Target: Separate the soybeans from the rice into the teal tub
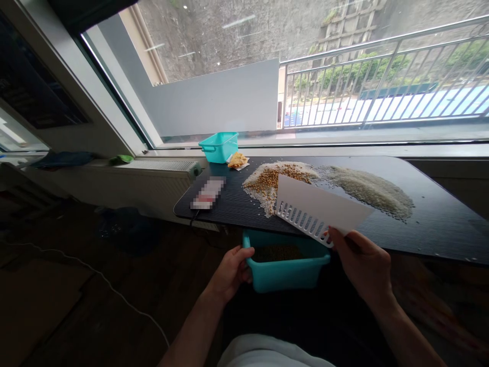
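My left hand [235,270] grips the left rim of a teal plastic bin [286,275], its thumb over the edge. Small dark grains [278,252] lie in the bin, which is just below the table's front edge. Between thumb and fingers, my right hand [362,262] holds a white plastic sheet [321,204] with a row of slots along its lower side. The sheet is tilted above the bin and the table edge. Beyond its left end lies a heap of yellow-brown beans [271,178] mixed with white grains [301,167].
A pile of pale rice-like grains [370,188] spreads on the right of the dark table [431,214]. At the back left are a second teal bin [221,148] and yellowish pieces [237,160] on paper. A blurred flat device [208,193] with a cable lies left. A radiator [160,178] stands beside the window.
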Demonstrator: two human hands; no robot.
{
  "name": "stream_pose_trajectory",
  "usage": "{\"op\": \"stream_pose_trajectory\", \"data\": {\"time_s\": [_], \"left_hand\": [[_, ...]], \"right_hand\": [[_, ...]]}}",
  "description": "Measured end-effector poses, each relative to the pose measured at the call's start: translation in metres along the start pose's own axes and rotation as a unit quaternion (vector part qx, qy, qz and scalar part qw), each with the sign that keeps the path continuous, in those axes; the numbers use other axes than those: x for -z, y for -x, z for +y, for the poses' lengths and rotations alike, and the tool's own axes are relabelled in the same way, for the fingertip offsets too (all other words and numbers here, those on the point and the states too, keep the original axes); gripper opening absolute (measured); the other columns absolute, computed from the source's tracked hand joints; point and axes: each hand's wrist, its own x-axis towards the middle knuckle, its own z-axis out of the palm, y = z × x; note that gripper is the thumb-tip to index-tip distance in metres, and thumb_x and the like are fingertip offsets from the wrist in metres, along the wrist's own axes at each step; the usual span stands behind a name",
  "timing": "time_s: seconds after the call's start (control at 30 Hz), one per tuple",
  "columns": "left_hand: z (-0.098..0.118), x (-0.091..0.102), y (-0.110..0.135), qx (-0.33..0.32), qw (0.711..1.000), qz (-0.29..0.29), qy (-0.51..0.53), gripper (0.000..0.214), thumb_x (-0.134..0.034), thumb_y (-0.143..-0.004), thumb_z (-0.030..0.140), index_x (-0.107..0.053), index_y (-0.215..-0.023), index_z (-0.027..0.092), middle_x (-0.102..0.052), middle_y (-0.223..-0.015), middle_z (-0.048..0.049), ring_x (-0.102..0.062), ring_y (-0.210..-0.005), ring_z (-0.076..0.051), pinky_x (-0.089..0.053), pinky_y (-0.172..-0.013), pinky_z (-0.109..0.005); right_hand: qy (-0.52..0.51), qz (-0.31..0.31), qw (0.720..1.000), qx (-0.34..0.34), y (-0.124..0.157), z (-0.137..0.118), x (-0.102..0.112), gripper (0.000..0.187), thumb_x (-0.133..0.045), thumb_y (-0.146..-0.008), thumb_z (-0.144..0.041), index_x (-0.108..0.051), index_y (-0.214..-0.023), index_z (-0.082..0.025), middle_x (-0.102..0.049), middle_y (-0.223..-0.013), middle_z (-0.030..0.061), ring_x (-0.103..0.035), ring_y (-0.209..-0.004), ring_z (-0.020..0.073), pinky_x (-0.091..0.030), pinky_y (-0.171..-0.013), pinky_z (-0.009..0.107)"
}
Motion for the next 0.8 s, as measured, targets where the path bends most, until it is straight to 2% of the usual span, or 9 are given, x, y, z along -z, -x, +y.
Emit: {"op": "stream_pose_trajectory", "data": {"time_s": [0.13, 0.2, 0.33, 0.4, 0.57, 0.7, 0.8], "left_hand": [[-0.001, 0.001, -0.001, -0.001, 1.000, -0.001, 0.000, 0.041, -0.077, -0.064, 0.038, -0.041, -0.057, 0.020, -0.034, -0.043, 0.0106, -0.034, -0.036, -0.006, -0.031, -0.039, -0.020], [-0.001, 0.002, -0.001, 0.000, 1.000, 0.000, -0.001, 0.040, -0.077, -0.065, 0.038, -0.041, -0.058, 0.020, -0.034, -0.042, 0.0105, -0.035, -0.036, -0.006, -0.031, -0.039, -0.020], [-0.001, 0.001, -0.001, 0.003, 1.000, 0.001, -0.004, 0.041, -0.077, -0.064, 0.039, -0.042, -0.057, 0.020, -0.035, -0.042, 0.0102, -0.035, -0.036, -0.006, -0.031, -0.038, -0.020], [0.000, 0.001, 0.000, 0.002, 1.000, 0.005, -0.005, 0.041, -0.078, -0.063, 0.038, -0.041, -0.057, 0.020, -0.035, -0.042, 0.0102, -0.035, -0.036, -0.005, -0.031, -0.039, -0.020], [0.000, 0.001, 0.001, 0.003, 1.000, 0.007, -0.002, 0.040, -0.078, -0.064, 0.038, -0.042, -0.059, 0.020, -0.035, -0.043, 0.0106, -0.036, -0.036, -0.006, -0.032, -0.039, -0.020], [0.000, 0.001, 0.001, 0.005, 1.000, 0.007, -0.001, 0.039, -0.077, -0.065, 0.037, -0.042, -0.059, 0.020, -0.035, -0.043, 0.0107, -0.037, -0.036, -0.006, -0.033, -0.040, -0.021], [0.001, 0.001, 0.001, 0.006, 1.000, 0.015, 0.001, 0.040, -0.077, -0.064, 0.037, -0.042, -0.059, 0.020, -0.035, -0.042, 0.0108, -0.036, -0.036, -0.006, -0.033, -0.039, -0.021]], "right_hand": [[0.029, 0.039, 0.999, -0.010, -0.008, -0.001, 0.009, 0.028, -0.062, -0.072, -0.046, -0.066, -0.060, -0.021, -0.067, -0.056, -0.0002, -0.061, -0.053, 0.0152, -0.046, -0.050, 0.023], [0.022, 0.040, 0.999, -0.012, -0.009, -0.004, 0.007, 0.028, -0.062, -0.072, -0.046, -0.068, -0.063, -0.021, -0.067, -0.057, -0.0006, -0.061, -0.054, 0.0152, -0.046, -0.049, 0.023], [0.000, -0.010, 1.000, 0.006, -0.008, -0.006, 0.002, 0.027, -0.063, -0.074, -0.045, -0.067, -0.062, -0.021, -0.067, -0.057, -0.0017, -0.061, -0.054, 0.0143, -0.045, -0.049, 0.022], [0.002, -0.014, 1.000, 0.009, -0.012, -0.004, 0.002, 0.025, -0.063, -0.075, -0.044, -0.067, -0.063, -0.022, -0.068, -0.058, -0.0017, -0.061, -0.055, 0.0147, -0.046, -0.051, 0.023], [-0.021, 0.000, 1.000, 0.014, -0.041, 0.001, 0.001, 0.022, -0.066, -0.074, -0.042, -0.067, -0.063, -0.023, -0.068, -0.060, -0.0010, -0.061, -0.057, 0.0161, -0.047, -0.055, 0.026], [-0.061, -0.042, 0.997, 0.012, -0.062, 0.000, -0.006, 0.025, -0.066, -0.072, -0.044, -0.066, -0.058, -0.023, -0.066, -0.057, -0.0009, -0.058, -0.055, 0.0154, -0.046, -0.055, 0.027], [-0.084, -0.064, 0.994, -0.009, -0.067, 0.000, -0.008, 0.026, -0.067, -0.072, -0.044, -0.064, -0.056, -0.024, -0.064, -0.057, -0.0012, -0.057, -0.056, 0.0154, -0.046, -0.057, 0.028]]}}
